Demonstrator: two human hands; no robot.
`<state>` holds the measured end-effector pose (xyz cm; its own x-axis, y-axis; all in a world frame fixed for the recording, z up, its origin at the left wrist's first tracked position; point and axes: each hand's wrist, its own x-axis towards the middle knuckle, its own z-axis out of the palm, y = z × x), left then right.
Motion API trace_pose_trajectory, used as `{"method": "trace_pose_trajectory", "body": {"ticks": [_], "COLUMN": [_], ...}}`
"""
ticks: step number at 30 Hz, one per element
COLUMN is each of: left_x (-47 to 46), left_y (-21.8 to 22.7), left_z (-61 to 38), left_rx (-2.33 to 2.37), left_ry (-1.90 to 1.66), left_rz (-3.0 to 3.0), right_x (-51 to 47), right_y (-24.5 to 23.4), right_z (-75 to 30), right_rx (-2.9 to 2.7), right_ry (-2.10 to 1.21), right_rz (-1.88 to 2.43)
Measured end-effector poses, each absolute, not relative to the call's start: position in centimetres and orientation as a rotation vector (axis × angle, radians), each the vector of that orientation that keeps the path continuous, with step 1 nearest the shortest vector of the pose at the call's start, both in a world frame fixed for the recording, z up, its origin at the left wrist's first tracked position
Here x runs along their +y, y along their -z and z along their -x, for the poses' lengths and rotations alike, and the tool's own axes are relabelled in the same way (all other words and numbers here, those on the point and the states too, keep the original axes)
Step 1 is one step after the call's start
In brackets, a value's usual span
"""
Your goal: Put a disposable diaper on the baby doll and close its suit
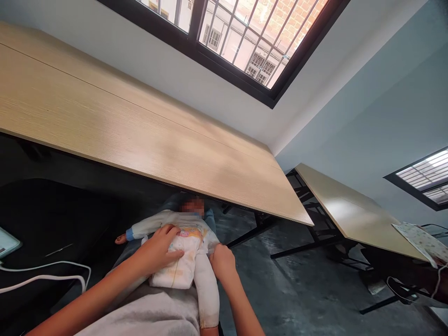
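In room w/ barred window (238, 37), long pale wood table (140, 121) runs across view, 2nd table (350, 210) off to R. White cable (42, 275) at lower L. Baby doll (182, 224) on its back on grey cloth (136, 312), below table edge, white nappy (173, 263) on. L hand (161, 249) on nappy front, fingers spread flat; R hand (222, 261) at doll's side by nappy, fingers bunched, grip can't tell

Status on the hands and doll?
Left hand pressing the diaper on the baby doll. Right hand at the diaper's side edge. White cable off left, apart.
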<state>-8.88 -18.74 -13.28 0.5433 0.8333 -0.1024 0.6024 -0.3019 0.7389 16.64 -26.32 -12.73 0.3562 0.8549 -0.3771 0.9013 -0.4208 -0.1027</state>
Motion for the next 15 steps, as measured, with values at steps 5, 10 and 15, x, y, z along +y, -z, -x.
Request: {"method": "trace_pose_trajectory", "body": {"ticks": [5,10,15], "left_x": [-15.6,-13.2,-15.0], "left_y": [13.9,13.9,10.7], "left_z": [8.1,7.9,9.8], "left_rx": [1.278,1.195,0.860], "left_ry": [-0.401,-0.317,-0.293], "left_rz": [-1.906,-1.792,-1.683], "right_x": [-25.5,-24.4,-22.2], "right_y": [12.5,13.0,14.2], "right_z": [-19.3,-21.1,-20.8], "right_rx": [1.732,1.875,1.955], "right_ry": [0.772,0.854,1.377], "right_rz": [-2.577,-2.826,-2.875]}}
